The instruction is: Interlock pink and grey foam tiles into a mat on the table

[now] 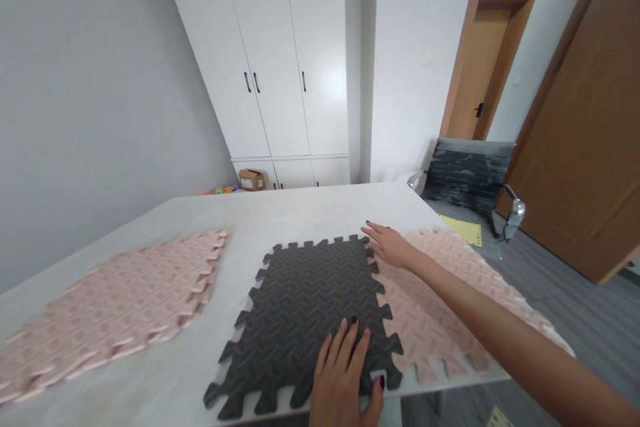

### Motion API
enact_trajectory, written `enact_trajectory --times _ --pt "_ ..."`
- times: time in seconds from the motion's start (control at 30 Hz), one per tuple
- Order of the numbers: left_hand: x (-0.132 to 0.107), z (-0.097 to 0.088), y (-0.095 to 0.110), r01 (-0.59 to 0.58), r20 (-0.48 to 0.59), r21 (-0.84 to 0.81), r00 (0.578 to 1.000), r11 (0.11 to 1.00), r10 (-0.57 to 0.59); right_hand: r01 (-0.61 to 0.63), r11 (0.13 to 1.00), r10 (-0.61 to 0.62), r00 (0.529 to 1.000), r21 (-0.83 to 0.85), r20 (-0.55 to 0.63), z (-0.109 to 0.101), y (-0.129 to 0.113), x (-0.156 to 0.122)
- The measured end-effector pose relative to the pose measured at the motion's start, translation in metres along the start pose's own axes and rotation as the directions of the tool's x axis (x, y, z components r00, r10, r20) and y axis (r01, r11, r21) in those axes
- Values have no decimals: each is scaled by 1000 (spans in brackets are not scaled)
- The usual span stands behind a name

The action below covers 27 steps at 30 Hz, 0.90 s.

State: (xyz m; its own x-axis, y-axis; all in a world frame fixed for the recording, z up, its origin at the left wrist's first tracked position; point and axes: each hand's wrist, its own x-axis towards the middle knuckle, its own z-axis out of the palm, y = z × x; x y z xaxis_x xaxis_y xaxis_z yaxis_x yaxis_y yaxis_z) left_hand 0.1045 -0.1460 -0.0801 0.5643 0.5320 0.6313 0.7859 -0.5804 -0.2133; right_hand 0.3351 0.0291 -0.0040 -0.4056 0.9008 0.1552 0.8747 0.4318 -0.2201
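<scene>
A dark grey foam mat tile (315, 300) with toothed edges lies flat on the white table. Along its right side is a pink foam mat tile (425, 310); their teeth meet at the far corner, though I cannot tell how fully they interlock. My left hand (343, 373) rests palm down on the grey tile's near edge, fingers stretched out and thumb apart. At the far corner of the seam, my right hand (393, 247) lies with its fingers extended over both tiles, its forearm crossing above the pink one.
More pink foam tiles (135, 287) lie stacked on the table's left side. The white table (310, 207) stretches back toward a white wardrobe (285, 67). A dark office chair (465, 173) stands beyond the right edge, with a yellow piece (463, 230) on it. A cardboard box (251, 180) sits behind the table.
</scene>
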Motion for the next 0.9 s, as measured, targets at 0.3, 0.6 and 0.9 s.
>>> enact_trajectory --times 0.3,0.6,0.9 --pt "-10 15 -3 24 11 -47 1000 999 -24 -112 993 115 989 -31 91 35 18 12" --pt "-9 12 -3 34 8 -56 999 998 -33 -16 999 14 999 34 46 17 -16 -65" --pt "5 -6 13 199 -103 -221 969 955 -226 -79 996 75 994 46 75 29 -29 -84"
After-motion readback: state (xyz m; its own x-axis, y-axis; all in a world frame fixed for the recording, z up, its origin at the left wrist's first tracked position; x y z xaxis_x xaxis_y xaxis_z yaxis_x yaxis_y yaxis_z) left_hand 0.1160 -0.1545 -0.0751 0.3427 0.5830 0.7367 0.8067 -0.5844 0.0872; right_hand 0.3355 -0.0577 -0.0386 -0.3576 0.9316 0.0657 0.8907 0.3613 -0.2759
